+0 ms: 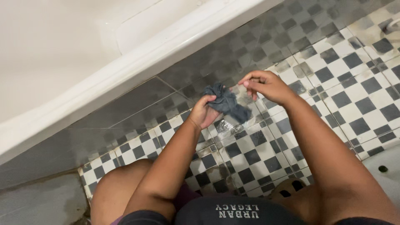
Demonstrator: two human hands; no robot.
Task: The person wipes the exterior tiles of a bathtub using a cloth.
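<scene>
My left hand (203,111) is closed around a crumpled dark grey-blue cloth (227,102), held above the floor in front of the tub's side. My right hand (268,85) is just to the right of it, fingertips pinched together at the top edge of a thin clear plastic wrapper (233,125). The wrapper hangs below and beside the cloth. Both forearms reach forward from the bottom of the view.
A white bathtub rim (137,62) runs diagonally across the top, above a grey tiled side panel (137,104). The floor (354,91) has black-and-white checkered tiles with grimy grout. A white object with a dark hole (383,168) sits at the lower right. My bare knee (112,187) is at the lower left.
</scene>
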